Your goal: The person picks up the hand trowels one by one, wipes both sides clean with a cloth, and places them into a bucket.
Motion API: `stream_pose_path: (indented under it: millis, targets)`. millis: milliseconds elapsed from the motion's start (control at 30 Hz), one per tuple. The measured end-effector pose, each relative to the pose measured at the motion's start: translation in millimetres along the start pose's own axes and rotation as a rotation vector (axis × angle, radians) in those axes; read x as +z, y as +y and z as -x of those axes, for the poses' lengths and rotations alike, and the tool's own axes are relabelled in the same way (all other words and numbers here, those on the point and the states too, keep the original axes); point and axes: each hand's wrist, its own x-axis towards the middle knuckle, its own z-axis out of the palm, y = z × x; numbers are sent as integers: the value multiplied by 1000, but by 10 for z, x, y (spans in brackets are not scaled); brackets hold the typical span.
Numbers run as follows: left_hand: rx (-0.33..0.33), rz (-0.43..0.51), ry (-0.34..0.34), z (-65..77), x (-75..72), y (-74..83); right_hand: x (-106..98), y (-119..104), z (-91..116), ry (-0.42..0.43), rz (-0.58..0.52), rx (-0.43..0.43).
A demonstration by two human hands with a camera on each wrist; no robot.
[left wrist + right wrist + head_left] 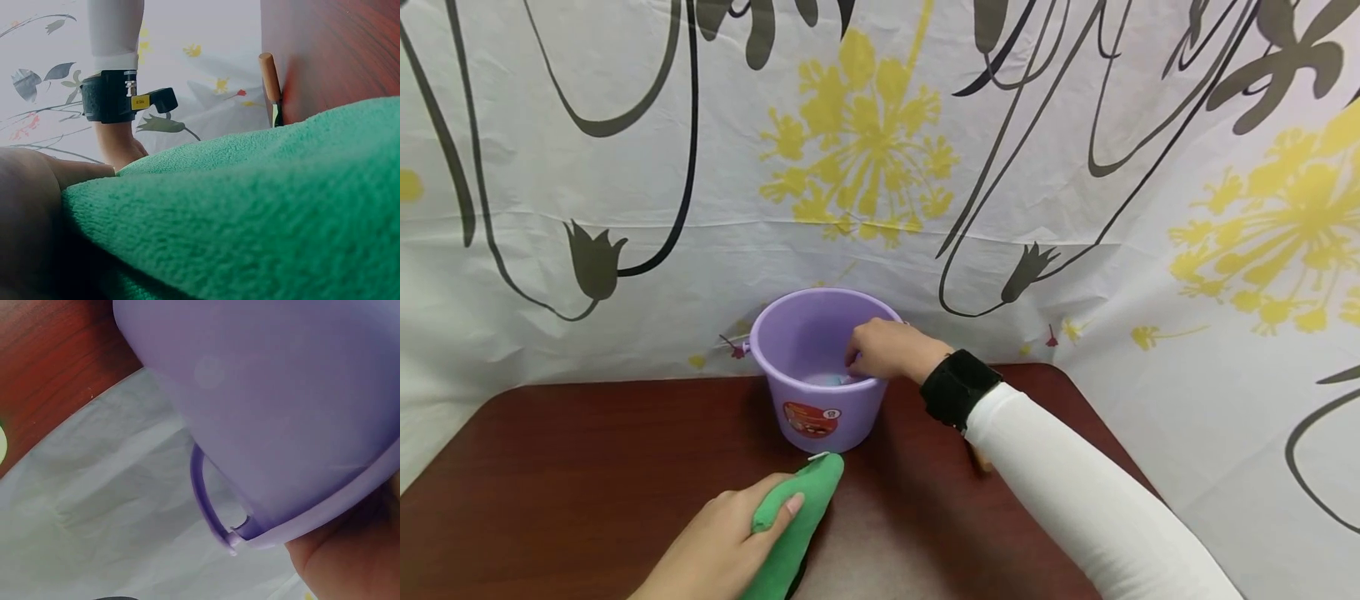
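In the head view my left hand (726, 533) grips a folded green cloth (801, 517) with a small white tag, low in front of the bucket. Fuzzy green fabric (250, 206) fills much of the left wrist view. A purple bucket (831, 412) with a red sticker stands on the table. My right hand (891, 350) reaches over the bucket's right rim, its fingertips hidden inside. Something pale blue shows below those fingers, too small to identify; whether they hold it is unclear. The right wrist view shows the bucket's outer wall (269, 412) and its handle (203, 487).
The dark red-brown table (625, 467) ends at a patterned white curtain (700, 192) behind and to the right. A wooden-handled tool (270, 78) lies near the right edge, mostly behind my right forearm in the head view.
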Motion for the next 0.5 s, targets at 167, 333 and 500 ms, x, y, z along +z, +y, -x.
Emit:
stream_pose_path:
  millis: [167,333,500]
  targets:
    - [12,6,-14,0,-2,-13,1,5,18,14,-25,-12]
    - [-6,-1,-29,7,-2,-9,-5,-1,24,16,-15,-16]
    - [-22,5,-42,-7,-4,11,-5,54,51,55,-21,-51]
